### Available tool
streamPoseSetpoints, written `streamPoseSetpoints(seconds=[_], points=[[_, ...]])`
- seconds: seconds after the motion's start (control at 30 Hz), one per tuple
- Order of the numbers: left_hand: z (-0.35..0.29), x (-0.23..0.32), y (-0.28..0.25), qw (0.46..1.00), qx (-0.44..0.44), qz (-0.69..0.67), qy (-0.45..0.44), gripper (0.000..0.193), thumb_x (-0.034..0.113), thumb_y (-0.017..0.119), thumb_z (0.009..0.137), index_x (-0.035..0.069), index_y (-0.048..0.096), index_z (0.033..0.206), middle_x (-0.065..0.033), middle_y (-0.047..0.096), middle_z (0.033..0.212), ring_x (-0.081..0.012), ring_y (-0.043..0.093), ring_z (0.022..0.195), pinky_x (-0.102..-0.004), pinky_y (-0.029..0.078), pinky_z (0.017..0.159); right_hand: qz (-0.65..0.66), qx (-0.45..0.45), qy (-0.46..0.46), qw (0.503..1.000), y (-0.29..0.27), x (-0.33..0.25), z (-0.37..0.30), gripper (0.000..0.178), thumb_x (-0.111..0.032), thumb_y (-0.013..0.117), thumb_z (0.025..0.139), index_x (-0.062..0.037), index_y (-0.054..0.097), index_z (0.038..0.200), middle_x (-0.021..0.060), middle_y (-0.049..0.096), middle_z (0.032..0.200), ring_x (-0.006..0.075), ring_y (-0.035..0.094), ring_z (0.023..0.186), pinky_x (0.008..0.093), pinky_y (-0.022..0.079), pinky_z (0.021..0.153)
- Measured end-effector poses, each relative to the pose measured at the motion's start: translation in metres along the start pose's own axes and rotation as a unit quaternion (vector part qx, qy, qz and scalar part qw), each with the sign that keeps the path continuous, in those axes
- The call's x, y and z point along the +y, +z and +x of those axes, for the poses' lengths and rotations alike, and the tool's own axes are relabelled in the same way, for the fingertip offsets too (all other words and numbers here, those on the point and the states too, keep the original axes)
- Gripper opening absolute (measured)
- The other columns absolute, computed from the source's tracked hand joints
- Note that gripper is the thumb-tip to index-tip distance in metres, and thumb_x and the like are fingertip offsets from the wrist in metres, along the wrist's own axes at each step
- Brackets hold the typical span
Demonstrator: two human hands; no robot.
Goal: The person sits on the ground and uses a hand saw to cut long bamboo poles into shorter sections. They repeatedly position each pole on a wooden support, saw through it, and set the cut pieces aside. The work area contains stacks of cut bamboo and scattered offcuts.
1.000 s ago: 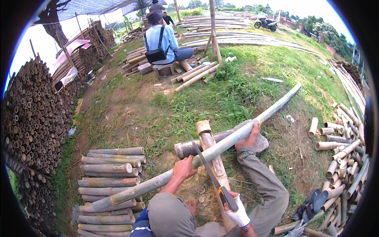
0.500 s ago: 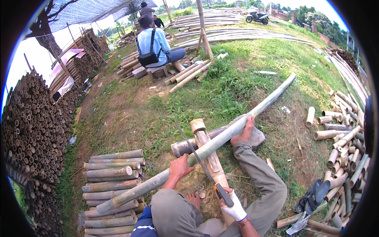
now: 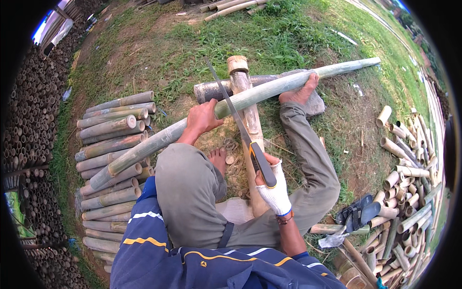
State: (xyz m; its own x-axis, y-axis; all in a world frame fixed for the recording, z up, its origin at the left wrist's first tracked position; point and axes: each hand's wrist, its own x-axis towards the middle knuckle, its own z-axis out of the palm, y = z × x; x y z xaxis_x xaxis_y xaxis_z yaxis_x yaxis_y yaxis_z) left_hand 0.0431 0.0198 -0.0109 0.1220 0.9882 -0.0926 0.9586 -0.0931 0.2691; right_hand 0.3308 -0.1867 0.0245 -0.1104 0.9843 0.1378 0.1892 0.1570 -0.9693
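A long greenish bamboo pole (image 3: 260, 94) slants from the lower left to the upper right. My bare left hand (image 3: 202, 117) is wrapped round it, just left of the saw. In a white glove, my right hand (image 3: 273, 187) grips the black and yellow handle of a hand saw (image 3: 237, 114). The blade lies across the pole beside my left hand; how deep it sits cannot be made out. Under the pole is a notched bamboo support (image 3: 250, 123), resting over a dark bamboo log (image 3: 206, 91). My bare foot (image 3: 301, 92) presses on the pole's right part, near a stone (image 3: 315, 105).
Cut bamboo lengths (image 3: 113, 139) lie stacked at my left, under the pole's near end. Shorter pieces (image 3: 409, 209) are heaped at the right beside black sandals (image 3: 357, 212). A tall stack of bamboo (image 3: 33, 115) stands at the far left. Grass (image 3: 288, 33) grows ahead.
The view has tilted downward, so the seated person and motorbike ahead are out of sight and my shirt shows. Both hands keep their holds; the blade still crosses the pole.
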Motion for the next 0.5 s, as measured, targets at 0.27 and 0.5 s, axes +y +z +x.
streamPoseSetpoints(seconds=[0.27, 0.5], points=[[0.007, 0.000, 0.000, 1.000, -0.013, -0.005, 0.002, 0.078, 0.051, 0.093, 0.081, 0.009, 0.067, 0.141, -0.0225, 0.083, 0.117, -0.0431, 0.080, 0.108, -0.0542, 0.064, 0.097, -0.017, -0.033, 0.081, 0.996, -0.018, -0.024, -0.002, 0.068, 0.006, 0.065, 0.092, 0.0013, 0.053, 0.159, 0.0096, 0.064, 0.134, 0.0132, 0.062, 0.106, 0.0281, 0.052, 0.100], [0.000, -0.011, -0.006, 1.000, -0.008, -0.016, -0.014, 0.067, 0.042, 0.093, 0.079, 0.005, 0.070, 0.129, -0.0219, 0.083, 0.117, -0.0432, 0.080, 0.108, -0.0545, 0.064, 0.097, -0.144, -0.068, 0.045, 0.986, -0.064, -0.043, -0.069, 0.072, 0.002, 0.069, 0.089, -0.0014, 0.052, 0.158, 0.0124, 0.065, 0.136, 0.0191, 0.066, 0.114, 0.0330, 0.052, 0.107]])
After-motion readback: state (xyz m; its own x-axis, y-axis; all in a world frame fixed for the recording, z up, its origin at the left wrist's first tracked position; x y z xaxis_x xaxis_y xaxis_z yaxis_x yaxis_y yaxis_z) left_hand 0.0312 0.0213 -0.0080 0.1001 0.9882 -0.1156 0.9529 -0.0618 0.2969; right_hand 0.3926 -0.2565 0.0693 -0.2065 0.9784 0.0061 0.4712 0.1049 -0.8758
